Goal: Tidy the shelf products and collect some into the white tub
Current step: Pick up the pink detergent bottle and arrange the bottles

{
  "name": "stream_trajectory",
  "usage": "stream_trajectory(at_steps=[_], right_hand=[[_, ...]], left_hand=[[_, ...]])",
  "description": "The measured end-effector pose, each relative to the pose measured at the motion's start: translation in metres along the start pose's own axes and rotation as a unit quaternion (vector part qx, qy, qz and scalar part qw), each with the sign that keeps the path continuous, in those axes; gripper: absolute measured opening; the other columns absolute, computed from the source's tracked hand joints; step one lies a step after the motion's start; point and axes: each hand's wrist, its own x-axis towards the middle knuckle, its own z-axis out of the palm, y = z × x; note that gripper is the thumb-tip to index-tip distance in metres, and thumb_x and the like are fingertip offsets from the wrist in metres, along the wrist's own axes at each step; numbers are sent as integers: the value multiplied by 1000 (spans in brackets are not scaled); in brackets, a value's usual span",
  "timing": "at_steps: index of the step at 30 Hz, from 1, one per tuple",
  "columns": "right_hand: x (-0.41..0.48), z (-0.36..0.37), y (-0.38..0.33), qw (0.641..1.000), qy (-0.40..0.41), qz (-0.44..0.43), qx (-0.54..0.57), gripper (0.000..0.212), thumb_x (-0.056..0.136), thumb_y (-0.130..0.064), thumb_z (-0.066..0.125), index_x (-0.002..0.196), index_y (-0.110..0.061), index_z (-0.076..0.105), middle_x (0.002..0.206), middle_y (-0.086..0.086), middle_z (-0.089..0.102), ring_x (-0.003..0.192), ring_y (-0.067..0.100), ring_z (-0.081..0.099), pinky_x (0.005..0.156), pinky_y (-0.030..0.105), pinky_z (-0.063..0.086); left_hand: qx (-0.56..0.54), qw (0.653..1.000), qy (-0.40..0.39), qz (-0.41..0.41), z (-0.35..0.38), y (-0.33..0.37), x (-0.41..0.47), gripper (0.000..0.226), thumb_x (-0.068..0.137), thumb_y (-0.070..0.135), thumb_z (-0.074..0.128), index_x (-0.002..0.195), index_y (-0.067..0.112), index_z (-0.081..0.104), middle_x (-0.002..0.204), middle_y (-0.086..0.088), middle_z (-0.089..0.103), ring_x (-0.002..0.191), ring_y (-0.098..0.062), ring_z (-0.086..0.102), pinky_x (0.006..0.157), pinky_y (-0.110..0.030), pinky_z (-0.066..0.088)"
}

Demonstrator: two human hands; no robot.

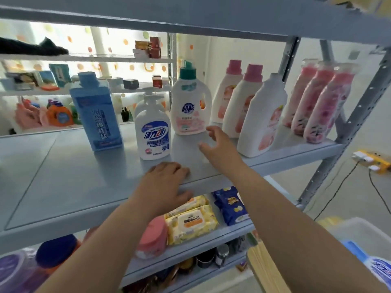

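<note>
Two hands of ours are out over the grey shelf board [63, 178]. Our left hand [167, 182] rests palm down on its near edge, fingers together and lightly bent on the metal, thumb hanging over the front lip. Our right hand [218, 142] hovers further in with fingers spread apart and nothing in them, just near the base of the green-capped white bottle [190, 102] without touching it. Left of that bottle stands a white pump bottle [152, 132], and further left a tall blue container [97, 115]. To the right, a row of white detergent bottles [243, 102] runs from far to near, and beyond them three pink pouches [321, 98] lean at the right end of the shelf. On the board below lie yellow wipe packs [190, 225] and a blue pack [230, 206]. The white tub [364, 231] sits low at the near right, off the shelf, with a blue-and-white pack [378, 269] inside.
</note>
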Motion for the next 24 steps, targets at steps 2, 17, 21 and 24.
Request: stream_trajectory(at_steps=[2,17,21,24], right_hand=[[29,4,-4,996,9,48,70,55,102,-33,57,151,-18,39,149,3,48,124,13,48,96,26,37],[164,19,12,947,77,144,278,61,101,-40,56,152,-13,37,124,-4,48,115,14,47,95,29,37],[165,24,16,969,56,151,190,39,101,-31,48,133,-11,54,107,2,57,112,28,58,89,35,41],[155,26,17,977,50,131,160,20,102,-29,46,115,-19,57,97,0,62,93,21,59,85,32,40]], left_hand=[[-15,1000,-12,-7,3,-6,7,80,76,76,31,143,35,46,143,8,51,131,-18,47,112,-39,38],[-126,990,-14,-62,6,-12,9,85,68,84,39,143,44,44,149,22,39,137,0,31,115,-19,19],[-130,989,-11,-67,5,-11,7,86,67,85,37,143,45,42,150,23,37,137,1,29,115,-18,17],[-130,989,-14,-65,4,-10,6,86,68,84,36,143,44,43,149,22,38,137,0,30,114,-17,16]])
